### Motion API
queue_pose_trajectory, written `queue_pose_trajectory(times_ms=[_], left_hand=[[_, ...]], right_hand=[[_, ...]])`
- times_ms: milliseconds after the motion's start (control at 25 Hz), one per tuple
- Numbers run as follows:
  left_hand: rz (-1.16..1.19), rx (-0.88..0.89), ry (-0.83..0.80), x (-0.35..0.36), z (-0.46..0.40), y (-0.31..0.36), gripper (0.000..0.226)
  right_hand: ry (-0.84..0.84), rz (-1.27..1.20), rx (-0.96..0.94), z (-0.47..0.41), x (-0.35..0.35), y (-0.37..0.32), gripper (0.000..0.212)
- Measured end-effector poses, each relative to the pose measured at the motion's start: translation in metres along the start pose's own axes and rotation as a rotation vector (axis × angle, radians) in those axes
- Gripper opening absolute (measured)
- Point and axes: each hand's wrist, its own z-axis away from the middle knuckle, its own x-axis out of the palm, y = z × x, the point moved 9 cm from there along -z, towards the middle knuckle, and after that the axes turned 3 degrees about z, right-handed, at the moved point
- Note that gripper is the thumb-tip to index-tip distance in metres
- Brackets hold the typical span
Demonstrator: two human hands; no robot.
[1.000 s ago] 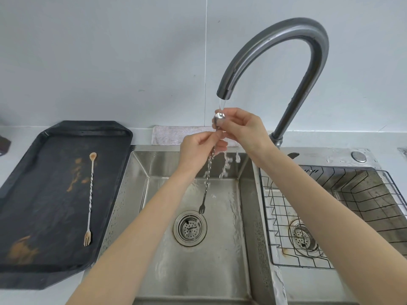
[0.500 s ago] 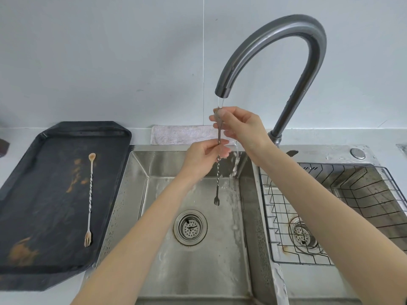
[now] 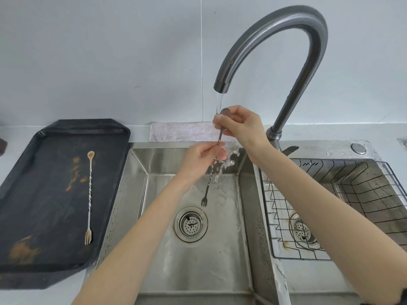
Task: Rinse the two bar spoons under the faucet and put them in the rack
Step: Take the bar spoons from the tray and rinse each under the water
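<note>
While water runs from the curved grey metal faucet, the right hand pinches the bowl end of a silver twisted bar spoon just under the spout, and the left hand closes around the stem lower down. Below that lower grip the fork end hangs free above the drain, well clear of the steel sink's walls. Right of both grips, the black wire rack sits in the neighbouring basin. Far left, a second, stained bar spoon lies on the black tray, away from its rim
</note>
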Motion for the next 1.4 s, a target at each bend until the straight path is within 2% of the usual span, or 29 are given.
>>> queue_pose_trajectory(times_ms=[120,240,480,720,880,1080,1400], left_hand=[[-0.018,-0.041,0.000,-0.006,0.005,-0.021,0.026],[-0.069,-0.118,-0.005,-0.014,0.012,-0.056,0.025],[-0.274,-0.223,0.008,-0.041,0.016,-0.119,0.023],[-0.587,-0.273,-0.072,-0.056,0.009,-0.166,0.021],[-0.723,-0.278,-0.168,-0.053,-0.001,-0.192,0.021],[-0.780,-0.313,-0.253,-0.046,-0.009,-0.217,0.023],[-0.760,-0.355,-0.302,-0.042,-0.001,-0.242,0.021]], right_hand=[[0.051,-0.098,0.028,-0.003,-0.003,0.006,0.020],[0.070,-0.082,0.073,-0.007,-0.005,0.023,0.018],[0.120,0.294,0.248,-0.002,-0.021,0.107,0.018],[-0.026,0.542,0.434,0.017,-0.019,0.201,0.017],[-0.092,0.675,0.520,0.028,-0.014,0.241,0.014],[-0.143,0.847,0.573,0.031,-0.008,0.271,0.019],[-0.304,1.079,0.561,0.042,0.006,0.294,0.018]])
